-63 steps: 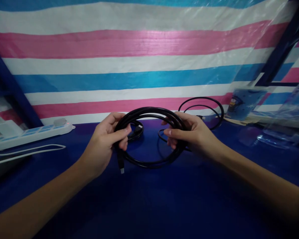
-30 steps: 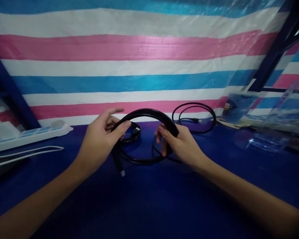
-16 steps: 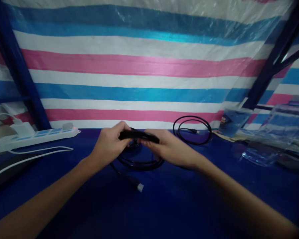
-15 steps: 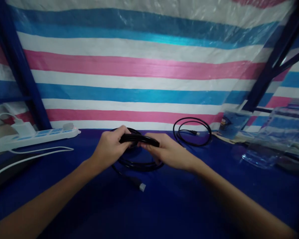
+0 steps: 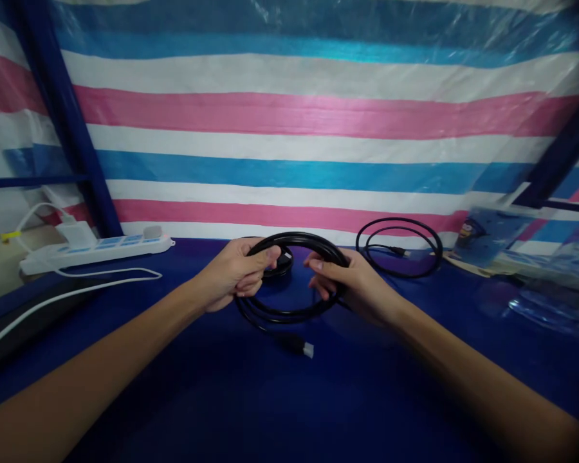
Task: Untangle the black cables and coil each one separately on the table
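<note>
A black cable coil (image 5: pixel 296 241) is held upright-tilted above the blue table (image 5: pixel 289 399). My left hand (image 5: pixel 231 276) is closed on the coil's left side. My right hand (image 5: pixel 352 283) is closed on its right side. One loose end of the cable with a silver-tipped plug (image 5: pixel 303 348) lies on the table just in front of the coil. A smaller black coil (image 5: pixel 278 262) sits behind the held one, partly hidden by my left fingers.
Another black cable coil (image 5: pixel 399 247) lies at the back right. A white power strip (image 5: pixel 96 249) with a plugged charger and a white cord (image 5: pixel 77 292) lies at the back left. Clear plastic packets (image 5: pixel 535 283) sit at the right. A striped tarp (image 5: pixel 289 128) stands behind.
The coil was squeezed flat between both hands half a second ago; now it is opened back into a round loop. The loose plug end has slid right on the table.
</note>
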Tool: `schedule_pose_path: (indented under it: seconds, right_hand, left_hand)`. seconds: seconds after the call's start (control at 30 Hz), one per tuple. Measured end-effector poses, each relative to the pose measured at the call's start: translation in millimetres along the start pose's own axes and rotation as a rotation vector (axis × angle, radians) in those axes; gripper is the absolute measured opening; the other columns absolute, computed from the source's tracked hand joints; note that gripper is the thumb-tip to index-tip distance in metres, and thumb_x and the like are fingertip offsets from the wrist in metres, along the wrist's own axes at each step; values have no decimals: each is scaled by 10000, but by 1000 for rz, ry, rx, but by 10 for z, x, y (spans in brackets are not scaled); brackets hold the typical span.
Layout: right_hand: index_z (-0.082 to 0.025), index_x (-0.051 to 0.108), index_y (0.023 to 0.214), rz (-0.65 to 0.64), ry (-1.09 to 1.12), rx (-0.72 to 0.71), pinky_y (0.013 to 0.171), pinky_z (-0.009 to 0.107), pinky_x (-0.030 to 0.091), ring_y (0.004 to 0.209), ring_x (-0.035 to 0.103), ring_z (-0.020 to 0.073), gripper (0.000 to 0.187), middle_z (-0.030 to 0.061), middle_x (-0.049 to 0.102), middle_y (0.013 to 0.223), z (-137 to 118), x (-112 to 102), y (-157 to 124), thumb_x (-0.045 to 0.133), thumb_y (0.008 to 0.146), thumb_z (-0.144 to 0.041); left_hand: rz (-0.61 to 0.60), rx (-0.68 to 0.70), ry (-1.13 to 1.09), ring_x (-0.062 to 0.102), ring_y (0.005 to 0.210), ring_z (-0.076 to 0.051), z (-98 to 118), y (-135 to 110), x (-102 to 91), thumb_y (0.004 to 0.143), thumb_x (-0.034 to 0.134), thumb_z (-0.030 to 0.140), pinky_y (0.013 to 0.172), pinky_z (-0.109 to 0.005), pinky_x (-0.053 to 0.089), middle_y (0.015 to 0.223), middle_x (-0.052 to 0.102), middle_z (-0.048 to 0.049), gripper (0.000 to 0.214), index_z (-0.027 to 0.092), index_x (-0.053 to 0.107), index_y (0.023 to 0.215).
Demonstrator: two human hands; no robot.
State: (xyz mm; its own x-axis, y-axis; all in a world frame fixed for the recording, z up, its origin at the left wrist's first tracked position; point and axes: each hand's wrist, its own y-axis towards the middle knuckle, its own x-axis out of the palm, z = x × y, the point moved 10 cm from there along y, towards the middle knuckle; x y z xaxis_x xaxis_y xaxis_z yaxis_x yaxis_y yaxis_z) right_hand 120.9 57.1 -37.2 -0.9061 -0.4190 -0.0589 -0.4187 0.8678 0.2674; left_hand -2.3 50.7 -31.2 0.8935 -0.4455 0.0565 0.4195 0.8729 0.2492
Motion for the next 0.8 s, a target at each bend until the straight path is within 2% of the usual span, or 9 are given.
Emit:
schedule_pose_path:
  seconds: [0.13,0.23,0.3,0.37,0.4,0.5,0.6,0.67,0.8]
  right_hand:
    - [-196,563,1127,-18,243,-15,890,385,450,946,628,207,464,88,660,1002,52,-46,5,593,813,-535]
    - [-207,502,1194,-136,306,161,950,395,418,948,642,186,438,98,647,1076,311,202,-34,534,869,-499]
    - [-229,470,1248,-238,265,216,988,365,389,1023,620,171,527,86,626,1151,386,481,-76,691,786,-356]
    - [-245,486,1252,-276,316,146,1015,340,366,1174,535,174,580,81,554,1295,281,704,-70,742,736,-307]
    - [-235,527,1200,-227,381,76,1009,334,371,1197,513,178,494,78,551,1302,184,719,-41,713,759,-359]
    - [-192,567,890,146,507,-5,872,309,457,862,620,144,239,27,661,873,71,356,23,628,816,-411]
    - [-203,478,788,418,360,-44,534,247,439,403,354,61,221,-103,346,494,-36,-162,-46,664,795,-323]
    - [-211,500,833,464,57,-170,406,233,323,358,242,57,195,-108,268,478,-278,-395,-114,634,822,-353]
    - [-203,566,917,404,-549,-343,436,249,301,421,367,88,122,-59,394,515,-594,-365,-222,563,866,-313]
  left_hand:
    - [279,154,-263,122,297,-30,331,-63,-220,843,586,475,310,-173,153,366,208,110,384,194,446,623]
    - [478,271,-362,110,304,-42,561,-148,-441,916,497,429,309,-173,172,370,201,103,366,199,421,642]
    - [532,294,-388,111,307,-46,596,-164,-481,928,485,413,312,-176,172,366,205,101,362,200,410,644]
    - [541,283,-410,115,306,-48,518,-147,-422,932,466,431,319,-175,183,366,209,104,377,201,392,643]
    - [531,277,-421,122,307,-47,450,-132,-361,933,456,445,330,-170,209,368,214,107,386,200,386,644]
    - [417,229,-420,274,332,-41,190,-65,-80,929,457,455,472,-162,401,384,285,101,412,188,395,621]
    - [239,105,-348,539,533,-77,-55,-7,197,904,521,412,725,-211,489,419,395,55,433,176,425,554]
    - [203,71,-301,551,558,-90,-97,-3,224,862,590,378,727,-228,494,430,393,53,420,173,432,530]
    - [226,136,-143,325,371,-39,58,-2,98,767,699,289,456,-203,392,428,306,94,359,171,435,554]
